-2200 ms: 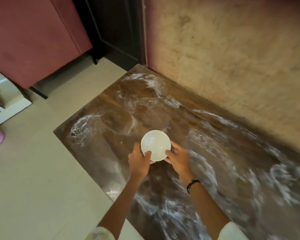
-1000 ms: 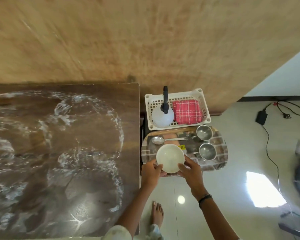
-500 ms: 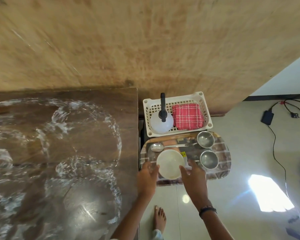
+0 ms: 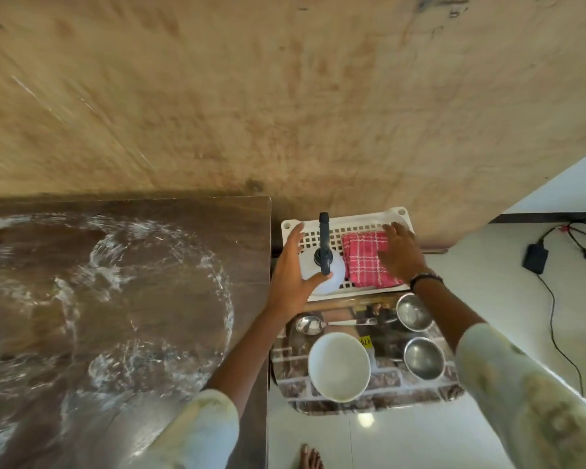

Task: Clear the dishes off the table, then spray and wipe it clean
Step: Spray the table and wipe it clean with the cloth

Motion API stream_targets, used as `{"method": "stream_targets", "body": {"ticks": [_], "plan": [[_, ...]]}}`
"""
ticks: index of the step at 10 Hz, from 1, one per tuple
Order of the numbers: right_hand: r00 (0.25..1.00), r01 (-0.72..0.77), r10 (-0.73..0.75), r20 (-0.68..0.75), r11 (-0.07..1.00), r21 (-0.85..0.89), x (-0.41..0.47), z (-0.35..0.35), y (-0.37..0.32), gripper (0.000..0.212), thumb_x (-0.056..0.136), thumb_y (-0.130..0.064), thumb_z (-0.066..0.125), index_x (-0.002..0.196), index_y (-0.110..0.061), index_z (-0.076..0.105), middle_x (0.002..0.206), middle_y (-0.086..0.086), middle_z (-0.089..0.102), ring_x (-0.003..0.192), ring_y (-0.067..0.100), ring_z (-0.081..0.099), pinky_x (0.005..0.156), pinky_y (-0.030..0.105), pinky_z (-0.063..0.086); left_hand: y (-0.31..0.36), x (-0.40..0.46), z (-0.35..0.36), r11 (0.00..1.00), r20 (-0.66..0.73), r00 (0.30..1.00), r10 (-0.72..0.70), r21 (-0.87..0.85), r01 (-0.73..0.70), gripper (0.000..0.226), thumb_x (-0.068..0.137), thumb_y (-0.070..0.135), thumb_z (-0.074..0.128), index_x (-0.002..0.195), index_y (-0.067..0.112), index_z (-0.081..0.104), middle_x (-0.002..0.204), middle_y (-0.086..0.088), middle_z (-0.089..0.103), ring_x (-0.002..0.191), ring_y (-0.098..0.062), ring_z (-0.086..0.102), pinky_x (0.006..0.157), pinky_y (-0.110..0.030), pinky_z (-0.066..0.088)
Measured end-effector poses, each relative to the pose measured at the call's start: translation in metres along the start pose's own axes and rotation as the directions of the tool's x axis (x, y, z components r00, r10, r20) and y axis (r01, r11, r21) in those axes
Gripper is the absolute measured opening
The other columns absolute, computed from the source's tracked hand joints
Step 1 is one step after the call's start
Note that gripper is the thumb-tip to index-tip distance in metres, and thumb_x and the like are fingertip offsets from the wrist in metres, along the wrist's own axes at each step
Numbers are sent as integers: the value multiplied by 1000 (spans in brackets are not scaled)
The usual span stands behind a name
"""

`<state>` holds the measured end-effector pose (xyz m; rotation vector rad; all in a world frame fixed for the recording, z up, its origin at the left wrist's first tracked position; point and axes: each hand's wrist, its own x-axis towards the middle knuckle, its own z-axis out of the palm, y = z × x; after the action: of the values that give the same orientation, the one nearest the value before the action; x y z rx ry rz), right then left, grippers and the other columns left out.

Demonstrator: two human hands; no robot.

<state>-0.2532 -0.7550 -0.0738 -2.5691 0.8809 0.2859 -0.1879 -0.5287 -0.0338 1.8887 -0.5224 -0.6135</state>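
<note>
The white bowl [image 4: 339, 366] sits on a brick-patterned tray [image 4: 291, 389] beside the brown table [image 4: 122, 299], with a steel spoon [image 4: 310, 324] and two steel cups [image 4: 414, 312] [image 4: 424, 357]. Behind the tray is a white basket [image 4: 352, 225] holding a white spray bottle with a dark nozzle [image 4: 324, 252] and a folded red checked cloth [image 4: 366, 258]. My left hand [image 4: 290, 275] is spread beside the bottle, thumb touching its side. My right hand [image 4: 401, 252] lies flat over the cloth, fingers straight.
The table carries white smeared streaks and stands against a tan wall [image 4: 285, 96]. A black adapter and cables [image 4: 535, 258] lie on the light floor at right. A bare foot [image 4: 310, 456] shows below the tray.
Both hands let go of the white bowl, which now rests on the tray. They moved forward to the basket, left to the spray bottle and right onto the red cloth.
</note>
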Motion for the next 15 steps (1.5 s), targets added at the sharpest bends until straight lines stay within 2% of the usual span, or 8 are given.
{"method": "stream_targets", "body": {"ticks": [2, 4, 8, 11, 12, 13, 14, 15], "plan": [[997, -3, 11, 78, 995, -105, 33, 3, 9, 57, 87, -24, 65, 136, -3, 43, 138, 22, 45, 128, 34, 41, 110, 41, 29, -12, 37, 9, 992, 161, 982, 104, 51, -114, 95, 69, 25, 82, 143, 18, 23, 131, 2, 51, 117, -15, 50, 101, -33, 39], [999, 31, -24, 39, 982, -185, 33, 3, 11, 51, 83, -39, 68, 121, -6, 61, 130, 23, 48, 121, 35, 43, 106, 41, 30, -9, 38, 21, 999, 74, 996, 45, 3, -46, 60, 82, -3, 63, 134, 5, 33, 57, 10, 42, 52, -5, 46, 62, -17, 41], [996, -73, 43, 75, 886, 458, -11, -58, -20, 33, 77, -21, 78, 104, -16, 58, 94, 2, 65, 74, 16, 61, 55, 17, 41, 50, 15, -5, 982, -76, 986, 146, -110, -154, 55, 82, -14, 53, 134, 1, 40, 52, 5, 36, 44, -2, 41, 54, -10, 34], [992, -63, -72, 105, 436, 898, -172, -70, -105, 23, 86, -9, 67, 101, -27, 69, 97, -1, 73, 90, 19, 70, 78, 35, 55, 63, -149, -88, 996, -244, 966, 85, 8, -85, 61, 80, 2, 65, 122, 42, 49, 118, 3, 59, 90, 14, 52, 79, -11, 48], [978, -102, -122, 167, 417, 903, -239, -39, -123, 25, 89, -8, 63, 107, -25, 66, 101, 1, 72, 90, 17, 70, 78, 35, 58, 48, -216, -105, 930, -197, 939, -283, -297, 218, 44, 76, 26, 60, 112, 51, 58, 114, -17, 57, 61, -13, 38, 67, -45, 46], [962, -192, -108, 251, 386, 902, -299, 1, -138, 27, 88, -3, 62, 102, -26, 65, 96, 3, 73, 87, 13, 71, 75, 30, 59, 33, -276, -112, 905, -175, 922, -345, -323, 277, 41, 83, 7, 56, 57, 38, 58, 59, -35, 34, 43, -21, 18, 36, -28, 35], [986, -80, -69, 151, 601, 795, -352, 48, -142, 39, 85, -3, 67, 103, -37, 63, 92, -5, 73, 75, -3, 67, 63, 13, 51, 40, -334, -105, 722, -15, 869, -495, -563, 402, 29, 71, 11, 71, 50, 21, 54, 27, -5, 31, 18, -11, 17, 26, -14, 24], [965, 250, -256, -56, 840, 481, -393, 104, -139, 61, 72, 3, 76, 127, -20, 60, 117, 4, 69, 103, 11, 64, 78, 31, 58, 0, -393, -105, 859, -29, 877, -480, -221, 463, 40, 68, -14, 71, 94, 15, 62, 43, 1, 53, 29, -4, 31, 38, -14, 32]]}}
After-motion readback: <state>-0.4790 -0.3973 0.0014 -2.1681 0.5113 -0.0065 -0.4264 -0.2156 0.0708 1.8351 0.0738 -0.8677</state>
